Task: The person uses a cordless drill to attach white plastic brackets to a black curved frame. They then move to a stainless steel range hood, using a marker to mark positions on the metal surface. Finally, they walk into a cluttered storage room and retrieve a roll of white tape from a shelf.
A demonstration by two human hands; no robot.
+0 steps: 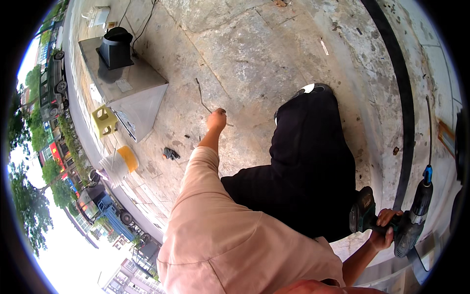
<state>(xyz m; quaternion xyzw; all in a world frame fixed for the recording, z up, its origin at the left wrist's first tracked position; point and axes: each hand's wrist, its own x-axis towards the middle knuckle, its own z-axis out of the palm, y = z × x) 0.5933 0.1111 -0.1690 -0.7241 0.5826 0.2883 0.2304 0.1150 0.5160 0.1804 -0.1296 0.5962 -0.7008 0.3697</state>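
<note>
Well, drill [415, 220] in right fingers [385, 216], unreadable pale label [124, 85] on metal box [142, 80].

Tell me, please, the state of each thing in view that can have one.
Left hand, closed on thin rod
Thin rod, slightly bent, held
Right hand, gripping drill
Drill, battery attached, long bit fitted; running or not, cannot tell
Metal box, black outlet attached
Yellow stool, upright or tipped, cannot tell

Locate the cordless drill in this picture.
In the head view, the cordless drill is at the lower right, gripped in the person's right hand, near the long black strip.
</note>
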